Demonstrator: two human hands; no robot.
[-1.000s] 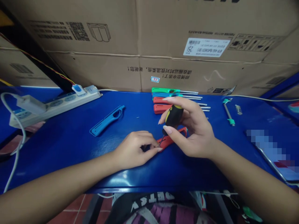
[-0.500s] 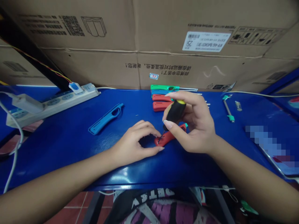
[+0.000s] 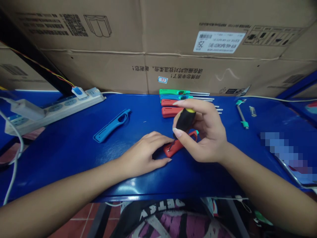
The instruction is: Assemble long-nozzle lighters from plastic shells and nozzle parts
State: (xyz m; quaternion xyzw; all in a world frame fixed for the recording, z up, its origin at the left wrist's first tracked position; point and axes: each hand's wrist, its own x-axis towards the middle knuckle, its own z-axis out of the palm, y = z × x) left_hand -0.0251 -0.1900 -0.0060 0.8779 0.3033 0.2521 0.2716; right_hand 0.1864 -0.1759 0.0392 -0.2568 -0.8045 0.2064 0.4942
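My right hand (image 3: pixel 206 135) is closed round the black and yellow handle of a screwdriver (image 3: pixel 186 119). Its thin shaft slants down to the near left end of a red long-nosed lighter (image 3: pixel 178 147), where a small metal spot, perhaps a screw head, shows. The lighter lies flat on the blue table, partly behind my right thumb. My left hand (image 3: pixel 146 150) rests on the table with finger and thumb curved round that same end, fingertips at its far side and thumb by its near side. A tiny screw-like piece (image 3: pixel 145 121) lies beyond my left hand.
Blue half casing (image 3: pixel 111 126) lies left. Several long-nosed lighters, including a green one (image 3: pixel 170 92), lie in a row before the cardboard box (image 3: pixel 119 72). At the right are a metal tube with green ends (image 3: pixel 242 115), a small clear part (image 3: pixel 252 111) and a phone (image 3: pixel 292 162); a power strip (image 3: pixel 59 107) sits left.
My left fingers have shifted slightly and flattened beside the lighter. The screwdriver handle has tilted or turned a little in my right hand, its tip staying at the same end.
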